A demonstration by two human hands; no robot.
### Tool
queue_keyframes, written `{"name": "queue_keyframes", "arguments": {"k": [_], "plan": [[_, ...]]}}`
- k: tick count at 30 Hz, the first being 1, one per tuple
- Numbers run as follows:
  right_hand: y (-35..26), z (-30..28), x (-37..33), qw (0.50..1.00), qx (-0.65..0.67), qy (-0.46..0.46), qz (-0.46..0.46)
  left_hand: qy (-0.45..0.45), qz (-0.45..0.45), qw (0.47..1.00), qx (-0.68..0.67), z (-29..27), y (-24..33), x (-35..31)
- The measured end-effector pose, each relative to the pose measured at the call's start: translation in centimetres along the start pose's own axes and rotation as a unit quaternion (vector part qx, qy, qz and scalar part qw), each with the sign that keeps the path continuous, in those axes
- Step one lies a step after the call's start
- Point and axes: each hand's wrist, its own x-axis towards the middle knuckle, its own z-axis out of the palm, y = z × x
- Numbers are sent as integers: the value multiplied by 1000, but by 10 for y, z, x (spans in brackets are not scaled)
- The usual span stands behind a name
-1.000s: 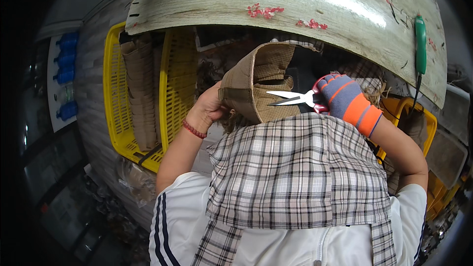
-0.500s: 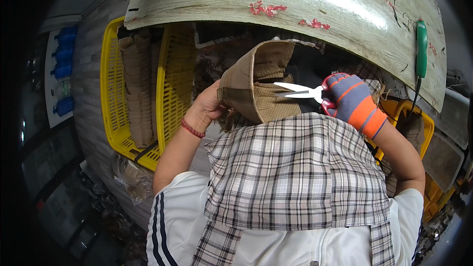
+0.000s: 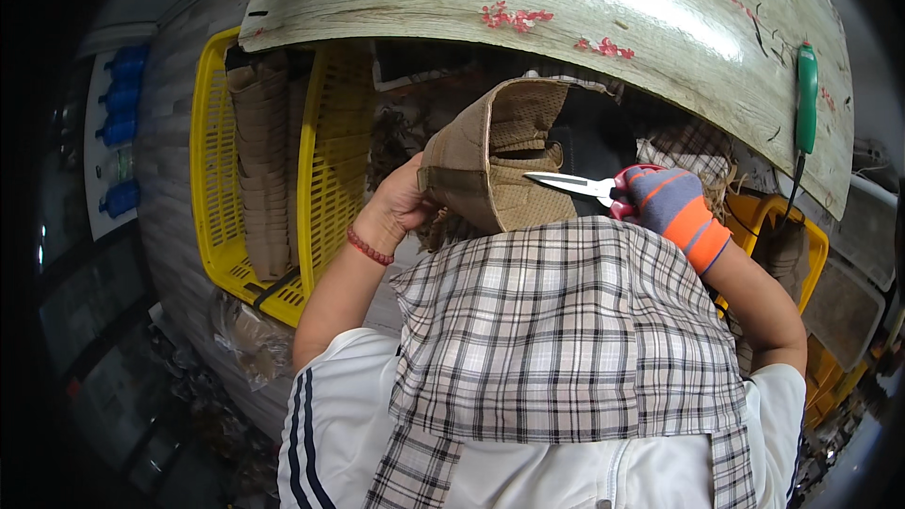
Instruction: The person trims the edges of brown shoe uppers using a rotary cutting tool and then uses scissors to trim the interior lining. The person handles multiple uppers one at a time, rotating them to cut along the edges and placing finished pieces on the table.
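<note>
My bare left hand (image 3: 400,196), below a red bead bracelet (image 3: 369,246), grips the left side of a brown textured fabric piece (image 3: 460,165). The piece curves into a wide open tube with folded layers inside; its exact kind I cannot tell. My fingertips are partly hidden behind it. A grey and orange glove covers my right hand (image 3: 667,205), which is closed round the red handles of a pair of scissors (image 3: 573,185). The blades lie together, their tips pointing left in front of the folded layers within the tube's opening.
A wooden-looking tabletop (image 3: 396,9) spans the far side, with a green-handled tool (image 3: 806,99) and its cord at right. Left stands a yellow basket (image 3: 209,179) of stacked brown pieces (image 3: 262,160). Another yellow basket (image 3: 818,254) is at right. Plaid cloth (image 3: 528,320) covers my lap.
The scissor blades have gone from spread to closed together. My right hand has dropped slightly and turned a little. My left hand and the brown piece have stayed nearly still.
</note>
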Motion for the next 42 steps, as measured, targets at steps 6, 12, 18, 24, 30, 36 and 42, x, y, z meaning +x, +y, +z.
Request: {"name": "queue_keyframes", "arguments": {"k": [6, 12, 18, 24, 30, 36, 42], "plan": [[-21, -24, -3, 971, -184, 68, -137, 13, 6, 1000, 28, 4, 2, -2], [-29, -55, 16, 915, -295, 211, -180, 9, 14, 1000, 16, 8, 2, -2], [-17, -52, 41, 901, -320, 220, -191, 14, -20, 999, 22, -2, 5, 3], [2, -52, 43, 893, -328, 228, -209, 2, -11, 1000, -21, 10, 9, -1], [1, -55, 20, 921, -211, 267, -192, -11, -2, 1000, -5, 7, 6, -2], [-20, -45, 37, 974, -182, 115, -65, -34, 29, 999, 30, 5, 2, 1], [-24, -62, 10, 980, -154, 89, -86, -17, 43, 997, 54, 5, -6, 1]]}}
